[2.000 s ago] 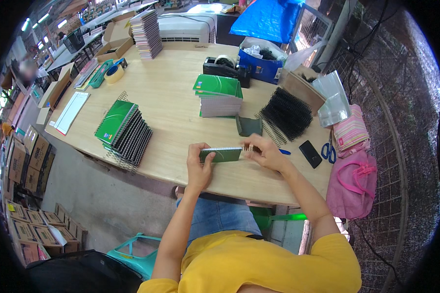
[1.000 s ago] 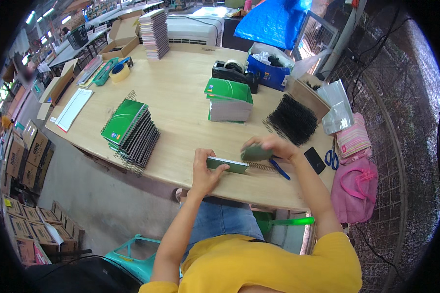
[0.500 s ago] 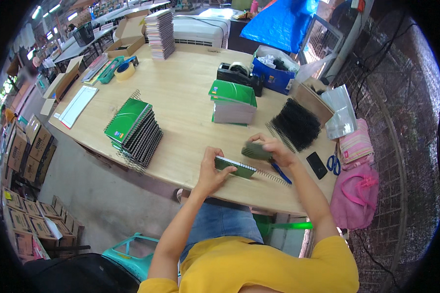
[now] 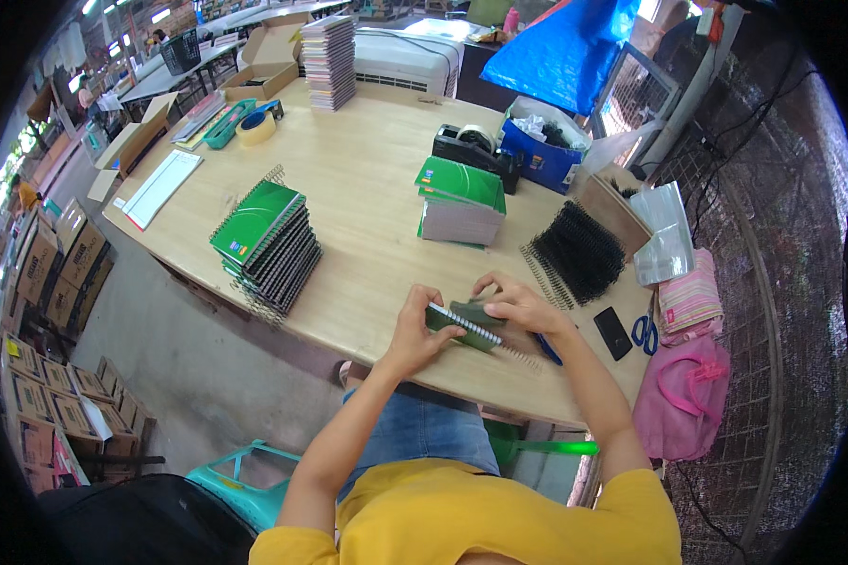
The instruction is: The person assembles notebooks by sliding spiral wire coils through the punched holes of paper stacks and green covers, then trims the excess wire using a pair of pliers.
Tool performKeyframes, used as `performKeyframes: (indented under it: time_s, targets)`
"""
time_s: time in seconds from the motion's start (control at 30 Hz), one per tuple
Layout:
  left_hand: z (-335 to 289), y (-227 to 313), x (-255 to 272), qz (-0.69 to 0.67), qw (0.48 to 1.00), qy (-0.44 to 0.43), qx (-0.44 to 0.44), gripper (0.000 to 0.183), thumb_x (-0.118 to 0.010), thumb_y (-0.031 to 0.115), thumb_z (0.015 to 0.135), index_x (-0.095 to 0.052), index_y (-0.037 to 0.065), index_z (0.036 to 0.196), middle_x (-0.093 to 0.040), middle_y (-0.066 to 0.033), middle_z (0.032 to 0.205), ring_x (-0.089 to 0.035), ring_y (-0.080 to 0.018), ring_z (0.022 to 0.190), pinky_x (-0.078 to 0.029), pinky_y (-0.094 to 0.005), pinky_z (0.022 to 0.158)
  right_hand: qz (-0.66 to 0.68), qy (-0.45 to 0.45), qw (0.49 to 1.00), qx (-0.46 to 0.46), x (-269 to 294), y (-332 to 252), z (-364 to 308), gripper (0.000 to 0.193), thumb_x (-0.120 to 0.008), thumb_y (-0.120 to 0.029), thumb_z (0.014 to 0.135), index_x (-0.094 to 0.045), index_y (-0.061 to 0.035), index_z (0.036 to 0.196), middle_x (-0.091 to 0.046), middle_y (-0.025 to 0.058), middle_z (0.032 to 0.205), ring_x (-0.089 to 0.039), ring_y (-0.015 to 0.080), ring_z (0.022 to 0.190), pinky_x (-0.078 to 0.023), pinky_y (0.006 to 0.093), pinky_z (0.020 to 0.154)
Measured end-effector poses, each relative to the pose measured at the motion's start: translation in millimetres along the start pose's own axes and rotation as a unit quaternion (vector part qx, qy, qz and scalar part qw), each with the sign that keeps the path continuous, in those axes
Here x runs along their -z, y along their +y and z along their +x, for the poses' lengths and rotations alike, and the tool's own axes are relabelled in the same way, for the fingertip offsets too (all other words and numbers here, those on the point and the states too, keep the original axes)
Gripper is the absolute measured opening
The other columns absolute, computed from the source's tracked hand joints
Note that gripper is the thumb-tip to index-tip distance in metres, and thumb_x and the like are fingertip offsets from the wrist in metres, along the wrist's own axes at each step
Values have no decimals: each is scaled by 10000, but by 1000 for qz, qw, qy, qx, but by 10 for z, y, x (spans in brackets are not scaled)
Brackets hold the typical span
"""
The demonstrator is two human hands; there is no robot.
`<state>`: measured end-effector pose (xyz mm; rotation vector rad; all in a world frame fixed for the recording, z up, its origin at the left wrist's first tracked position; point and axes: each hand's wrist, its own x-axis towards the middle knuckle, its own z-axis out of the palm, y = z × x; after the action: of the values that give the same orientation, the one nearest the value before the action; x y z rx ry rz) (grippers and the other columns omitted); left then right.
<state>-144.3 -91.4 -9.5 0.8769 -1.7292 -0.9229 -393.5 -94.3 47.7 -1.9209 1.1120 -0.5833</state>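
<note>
My left hand (image 4: 422,337) is closed around the left part of a small green spiral notebook (image 4: 479,345), spine edge up, near the table's front edge. A thin wire coil (image 4: 518,357) runs through its row of holes and sticks out past the right end. My right hand (image 4: 521,306) grips a dark green-grey pad (image 4: 474,312), which rests against the spine. What the pad is made of, I cannot tell. Below the right palm lies a blue pen-like tool (image 4: 549,350), partly hidden.
Bound notebooks (image 4: 269,240) are stacked at left; unbound green ones (image 4: 462,202) stand farther back. Loose black coils (image 4: 579,252), a phone (image 4: 612,333) and blue-handled scissors (image 4: 644,334) lie at right. A tape dispenser (image 4: 466,149) and blue box (image 4: 540,160) stand behind.
My right hand has moved left, bringing the pad from above the coil onto the notebook's spine. Less coil now sticks out past the notebook's end. The whole view has shifted slightly.
</note>
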Motion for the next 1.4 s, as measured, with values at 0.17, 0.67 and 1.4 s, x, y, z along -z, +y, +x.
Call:
performKeyframes:
  time_s: [0.17,0.67,1.4]
  targets:
    - [20,62,-48,18,998,32,-52,512,-858,96,756,-495,75,1117,-484,-23,928,-510,-150,863,-450,-306,836,171,21,985,-13,-27,36,26,450,-648,-363,899,-645,-6,1174,-588,76,1203,-564,168,1077,-433,320,950]
    - [60,-232,302,-301,945,-36,125,429,-647,-60,893,-511,38,1288,-611,-42,1065,-598,-104,946,-512,-258,853,-82,58,993,64,-36,94,167,618,-586,-512,961,-583,-64,1387,-507,201,1391,-545,349,1217,-403,423,1082]
    - [61,413,384,-353,926,-39,128,948,-602,-48,923,-27,208,1633,-676,-211,1214,-666,-126,970,-540,-240,821,-563,141,766,276,180,-1373,35,414,-785,-260,747,-671,-100,1111,-638,28,1067,-612,204,1072,-285,565,1183]
